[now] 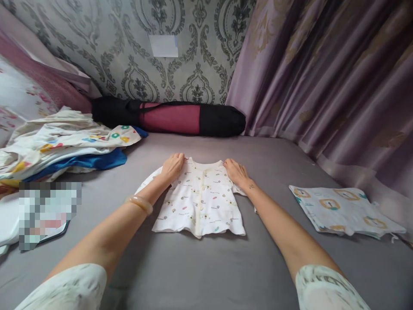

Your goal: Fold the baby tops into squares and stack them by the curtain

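Observation:
A small white baby shirt [201,198] with tiny printed figures and a buttoned front lies spread on the grey bed sheet [206,271], its collar away from me. My left hand [174,167] is closed on the shirt's left shoulder, beside the neckline. On the opposite shoulder, my right hand [236,171] grips the cloth with its fingers curled. Both sleeves are partly covered by my hands and forearms. The hem faces me and looks slightly wavy.
A folded printed cloth [342,211] lies at the right. Heaped fabric [80,144] sits at the left, above a blurred flat object [48,215]. A long black and red bag [171,117] rests along the wall; purple curtains [322,77] hang at the right.

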{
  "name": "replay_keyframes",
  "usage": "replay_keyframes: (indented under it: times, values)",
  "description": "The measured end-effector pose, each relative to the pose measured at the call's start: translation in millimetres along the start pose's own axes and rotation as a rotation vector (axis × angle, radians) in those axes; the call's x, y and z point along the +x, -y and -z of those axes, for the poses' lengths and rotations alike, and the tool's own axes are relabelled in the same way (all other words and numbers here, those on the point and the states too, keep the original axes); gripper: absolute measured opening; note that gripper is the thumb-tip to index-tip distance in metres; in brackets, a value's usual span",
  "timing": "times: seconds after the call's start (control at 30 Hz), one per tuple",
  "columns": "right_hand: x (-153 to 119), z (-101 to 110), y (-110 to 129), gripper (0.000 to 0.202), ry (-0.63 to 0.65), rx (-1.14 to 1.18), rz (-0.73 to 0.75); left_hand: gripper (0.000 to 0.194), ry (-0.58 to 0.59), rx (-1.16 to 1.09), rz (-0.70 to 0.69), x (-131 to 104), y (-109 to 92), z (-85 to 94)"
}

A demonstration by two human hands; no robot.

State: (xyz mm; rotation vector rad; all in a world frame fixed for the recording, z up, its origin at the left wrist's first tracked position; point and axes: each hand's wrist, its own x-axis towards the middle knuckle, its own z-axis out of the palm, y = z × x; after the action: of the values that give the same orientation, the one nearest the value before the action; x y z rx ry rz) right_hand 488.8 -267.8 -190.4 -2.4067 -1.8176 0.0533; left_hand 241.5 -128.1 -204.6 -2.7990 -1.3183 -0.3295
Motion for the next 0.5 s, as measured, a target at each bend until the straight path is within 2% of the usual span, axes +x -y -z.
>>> replay_keyframes:
  times: [0.17, 0.37, 0.5]
  values:
    - [25.1, 0.9, -3.2, 0.033, 0.023, -0.027, 0.025, 0.032, -0.011, 0.032, -0.041, 21.1, 11.9, -9.2]
    - [47.2, 4.1, -6.2, 0.035, 0.034, -0.031, 0.029, 0.036, -0.052, 0.015, -0.045, 42.1, 13.6, -4.1]
    - [51.9, 0.0, -8.9, 0.033, 0.049, 0.023, 0.005, 0.032, 0.047, -0.094, -0.004, 48.6, 12.4, -2.8]
